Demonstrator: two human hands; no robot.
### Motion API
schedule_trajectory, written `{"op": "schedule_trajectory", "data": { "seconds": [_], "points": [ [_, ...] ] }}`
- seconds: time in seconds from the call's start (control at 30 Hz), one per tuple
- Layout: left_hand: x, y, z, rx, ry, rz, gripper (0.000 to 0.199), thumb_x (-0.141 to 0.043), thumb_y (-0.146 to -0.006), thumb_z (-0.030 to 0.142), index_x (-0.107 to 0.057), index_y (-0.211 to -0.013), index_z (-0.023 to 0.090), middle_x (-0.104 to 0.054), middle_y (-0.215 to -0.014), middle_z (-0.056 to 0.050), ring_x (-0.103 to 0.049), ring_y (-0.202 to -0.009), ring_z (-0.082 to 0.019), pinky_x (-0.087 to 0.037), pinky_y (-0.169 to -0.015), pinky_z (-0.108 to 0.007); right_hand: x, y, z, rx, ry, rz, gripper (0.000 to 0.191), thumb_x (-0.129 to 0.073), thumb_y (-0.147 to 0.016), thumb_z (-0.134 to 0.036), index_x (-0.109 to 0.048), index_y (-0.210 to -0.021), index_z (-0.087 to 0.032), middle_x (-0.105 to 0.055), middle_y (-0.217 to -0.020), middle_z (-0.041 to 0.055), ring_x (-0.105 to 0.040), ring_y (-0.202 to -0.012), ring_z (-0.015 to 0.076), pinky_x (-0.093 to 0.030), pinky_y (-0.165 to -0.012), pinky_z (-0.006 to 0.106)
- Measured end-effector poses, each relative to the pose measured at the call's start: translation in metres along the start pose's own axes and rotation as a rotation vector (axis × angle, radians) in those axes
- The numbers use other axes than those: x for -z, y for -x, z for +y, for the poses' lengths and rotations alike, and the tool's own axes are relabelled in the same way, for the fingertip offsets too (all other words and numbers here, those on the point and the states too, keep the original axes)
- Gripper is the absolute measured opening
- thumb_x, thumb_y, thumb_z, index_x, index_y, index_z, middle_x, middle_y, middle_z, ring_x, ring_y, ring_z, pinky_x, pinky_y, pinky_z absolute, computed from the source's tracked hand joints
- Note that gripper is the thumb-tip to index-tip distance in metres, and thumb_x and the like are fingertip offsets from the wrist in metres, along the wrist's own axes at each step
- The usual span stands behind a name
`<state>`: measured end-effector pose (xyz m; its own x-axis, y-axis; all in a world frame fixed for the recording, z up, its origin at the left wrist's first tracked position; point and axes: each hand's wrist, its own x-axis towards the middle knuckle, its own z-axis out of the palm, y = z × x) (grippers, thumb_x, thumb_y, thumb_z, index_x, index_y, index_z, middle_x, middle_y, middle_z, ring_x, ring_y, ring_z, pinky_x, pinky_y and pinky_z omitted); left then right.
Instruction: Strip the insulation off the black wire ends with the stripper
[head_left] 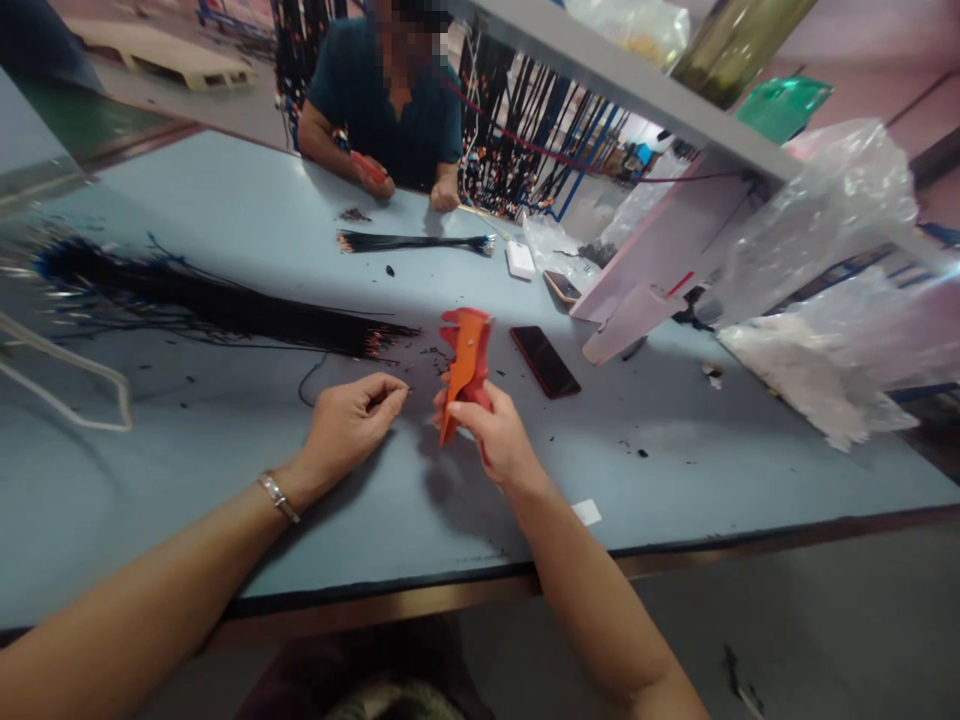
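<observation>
My right hand (pixel 491 425) is wrapped round an orange and red wire stripping tool (pixel 470 350), its head pointing away from me above the table. To its left, my left hand (pixel 360 415) is closed in a pinch, with a tiny dark tip at the fingertips. A thin dark wire (pixel 304 380) curves out behind that hand, so the pinched thing seems to be this wire. Beyond my left hand lies a large bundle of black wires (pixel 247 305), with copper-coloured ends near the tool and blue and silver ends at the far left.
Across the table (pixel 225 450) a person (pixel 390 100) holds a red tool. A smaller wire bundle (pixel 416 243), a white box (pixel 519 260) and two phones, one black (pixel 545 361), lie beyond my right hand. Plastic bags (pixel 817 350) are at right, a white wire frame (pixel 71 375) at left.
</observation>
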<state>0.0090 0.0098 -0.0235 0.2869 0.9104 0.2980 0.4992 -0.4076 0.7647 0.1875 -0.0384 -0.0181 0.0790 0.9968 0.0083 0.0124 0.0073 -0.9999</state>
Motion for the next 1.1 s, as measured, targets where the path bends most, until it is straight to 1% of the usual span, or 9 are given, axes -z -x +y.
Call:
{"op": "schedule_trajectory", "data": {
  "seconds": [0.1,0.2,0.27,0.47,0.53,0.7,0.77,0.9,1.1],
  "points": [
    [0.001,-0.001,-0.004,0.012,-0.071,0.000,0.029,-0.048,-0.086,0.039,-0.070,-0.084,0.020,-0.067,-0.064,0.001,-0.055,-0.057,-0.013,-0.037,-0.056,-0.022,0.014,-0.004,0.000,-0.222,-0.488,-0.130,0.035,-0.051,-0.071,-0.029,-0.056,-0.104,-0.018,-0.068,-0.090,0.0062,-0.064,-0.073,0.0208,-0.056,-0.072,0.041],
    [0.002,-0.003,-0.007,0.018,-0.106,-0.007,0.031,-0.046,-0.086,0.037,-0.071,-0.091,0.020,-0.065,-0.062,0.000,-0.055,-0.055,-0.014,-0.037,-0.056,-0.023,0.023,-0.004,0.000,-0.355,-0.670,-0.110,0.032,-0.046,-0.070,-0.024,-0.060,-0.098,-0.016,-0.069,-0.088,0.0080,-0.064,-0.073,0.0206,-0.056,-0.076,0.042],
    [0.003,-0.005,-0.008,0.012,-0.121,-0.007,0.031,-0.045,-0.085,0.034,-0.071,-0.094,0.019,-0.062,-0.059,0.001,-0.051,-0.051,-0.014,-0.036,-0.054,-0.023,0.025,-0.004,-0.003,-0.361,-0.717,-0.087,0.035,-0.044,-0.068,-0.022,-0.062,-0.098,-0.015,-0.070,-0.089,0.0082,-0.064,-0.074,0.0200,-0.057,-0.077,0.041],
    [0.003,-0.008,-0.007,0.012,-0.121,0.026,0.023,-0.048,-0.083,0.031,-0.067,-0.092,0.020,-0.057,-0.056,0.002,-0.046,-0.048,-0.014,-0.035,-0.052,-0.024,0.029,-0.001,-0.014,-0.275,-0.636,-0.047,0.040,-0.042,-0.066,-0.023,-0.063,-0.100,-0.018,-0.070,-0.090,0.0073,-0.062,-0.073,0.0213,-0.057,-0.074,0.044],
    [0.002,-0.007,-0.006,0.014,-0.116,0.029,0.020,-0.049,-0.083,0.031,-0.066,-0.087,0.021,-0.060,-0.058,0.002,-0.049,-0.051,-0.014,-0.036,-0.053,-0.024,0.030,0.000,-0.013,-0.270,-0.591,-0.084,0.040,-0.044,-0.065,-0.024,-0.061,-0.100,-0.017,-0.069,-0.087,0.0078,-0.062,-0.072,0.0219,-0.057,-0.071,0.045],
    [0.004,-0.007,-0.008,0.058,-0.046,0.070,0.020,-0.053,-0.084,0.036,-0.067,-0.083,0.021,-0.069,-0.075,0.000,-0.057,-0.065,-0.015,-0.040,-0.059,-0.023,0.024,0.007,-0.007,-0.148,-0.330,-0.183,0.038,-0.059,-0.067,-0.020,-0.060,-0.105,-0.017,-0.068,-0.087,0.0047,-0.063,-0.070,0.0185,-0.054,-0.063,0.033],
    [0.007,-0.009,-0.008,0.078,-0.007,0.086,0.021,-0.054,-0.083,0.037,-0.067,-0.083,0.021,-0.068,-0.074,0.000,-0.057,-0.066,-0.015,-0.041,-0.061,-0.023,0.020,0.011,-0.007,-0.173,-0.238,-0.243,0.037,-0.063,-0.067,-0.018,-0.061,-0.104,-0.017,-0.068,-0.087,0.0040,-0.063,-0.070,0.0177,-0.052,-0.059,0.028],
    [0.012,-0.012,-0.007,0.079,0.110,0.112,0.021,-0.053,-0.084,0.036,-0.066,-0.081,0.020,-0.065,-0.073,0.000,-0.055,-0.067,-0.015,-0.042,-0.062,-0.023,0.016,0.015,-0.006,-0.284,-0.358,-0.384,0.038,-0.060,-0.068,-0.021,-0.060,-0.106,-0.015,-0.067,-0.087,0.0053,-0.064,-0.069,0.0182,-0.054,-0.059,0.031],
    [0.015,-0.012,-0.004,0.083,0.199,0.100,0.020,-0.054,-0.083,0.034,-0.066,-0.081,0.019,-0.065,-0.075,-0.001,-0.056,-0.070,-0.015,-0.044,-0.065,-0.023,0.016,0.015,0.001,-0.342,-0.552,-0.483,0.042,-0.054,-0.067,-0.023,-0.058,-0.108,-0.014,-0.067,-0.088,0.0067,-0.066,-0.071,0.0200,-0.056,-0.068,0.039]
  ]
}}
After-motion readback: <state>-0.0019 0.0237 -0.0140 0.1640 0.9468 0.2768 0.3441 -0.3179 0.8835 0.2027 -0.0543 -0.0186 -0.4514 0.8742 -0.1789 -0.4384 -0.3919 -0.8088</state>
